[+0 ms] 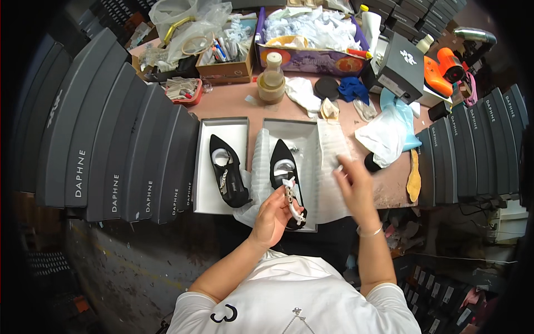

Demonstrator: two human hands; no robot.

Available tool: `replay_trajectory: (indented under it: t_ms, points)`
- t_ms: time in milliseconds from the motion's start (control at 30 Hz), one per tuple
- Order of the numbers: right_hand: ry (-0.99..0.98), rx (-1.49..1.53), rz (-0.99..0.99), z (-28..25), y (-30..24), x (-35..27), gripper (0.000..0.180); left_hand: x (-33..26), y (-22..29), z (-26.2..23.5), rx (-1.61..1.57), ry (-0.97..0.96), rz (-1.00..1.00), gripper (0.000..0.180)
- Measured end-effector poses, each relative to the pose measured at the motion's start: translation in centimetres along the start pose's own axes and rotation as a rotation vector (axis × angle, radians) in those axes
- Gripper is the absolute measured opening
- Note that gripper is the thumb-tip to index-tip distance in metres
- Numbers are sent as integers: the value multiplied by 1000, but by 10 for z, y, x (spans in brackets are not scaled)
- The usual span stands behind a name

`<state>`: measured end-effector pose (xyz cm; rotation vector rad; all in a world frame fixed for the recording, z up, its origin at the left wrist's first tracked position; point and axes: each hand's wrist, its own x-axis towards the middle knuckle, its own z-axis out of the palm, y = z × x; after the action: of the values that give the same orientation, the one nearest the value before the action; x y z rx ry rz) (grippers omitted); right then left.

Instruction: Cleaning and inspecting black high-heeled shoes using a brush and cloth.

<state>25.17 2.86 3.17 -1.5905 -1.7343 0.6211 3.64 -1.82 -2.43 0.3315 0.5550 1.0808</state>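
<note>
At centre frame the left hand (273, 214) pinches the pale strap (293, 201) of the black shoe (286, 181); the blurred right hand (354, 186) spreads open beside the foam sheet (332, 150). A hard tug could tear the strap's trim, or drag the shoe out of its box tray (303, 129).

Person wearing a white short-sleeved top

A thin bracelet (370, 231) is circling the right wrist; a black curled mark is showing on the left sleeve (222, 313)
</note>
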Motion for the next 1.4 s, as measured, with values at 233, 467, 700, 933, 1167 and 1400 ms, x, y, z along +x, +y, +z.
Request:
replay_trajectory:
  t_ms: [233,467,700,933,1167,1400]
  points:
    - [-228,-182,-454,-8,-10,46,53,12,2,1,166,86,104,28]
    - [-484,-85,-493,14,-15,30,15,4,19,-4,913,115,413,23]
    - [-181,-162,-279,-16,-2,20,10,-20,25,-9,217,324,469,16]
    - [-285,157,-100,-11,-13,16,15,8,12,-9,483,53,24,6]
    - [-293,269,-92,-14,-17,9,14,16,15,19,1097,-205,-82,26]
    - [-244,320,-75,-6,-4,15,14,11,12,10,1275,-178,212,11]
